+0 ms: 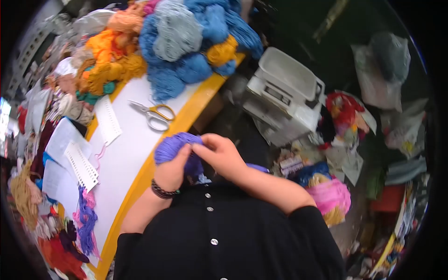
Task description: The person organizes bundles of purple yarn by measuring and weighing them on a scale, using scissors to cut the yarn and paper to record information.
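A bundle of purple yarn (169,148) is held up in front of my chest, over the yellow table edge. My left hand (173,169), with a dark beaded bracelet at the wrist, is closed around its lower side. My right hand (217,151) pinches the yarn at its right end, fingertips close to my left thumb. Part of the bundle hangs below my hands. On the white tabletop just beyond lies a pair of scissors (156,114) with one yellow and one grey handle loop, blades pointing left.
Heaps of blue yarn (191,70) and orange yarn (105,49) cover the table's far end. Punched cards (108,120), an open notebook (65,144) and purple-pink strands (86,221) lie left. A white scale (284,91) stands right, near bags and a pink bundle (329,198).
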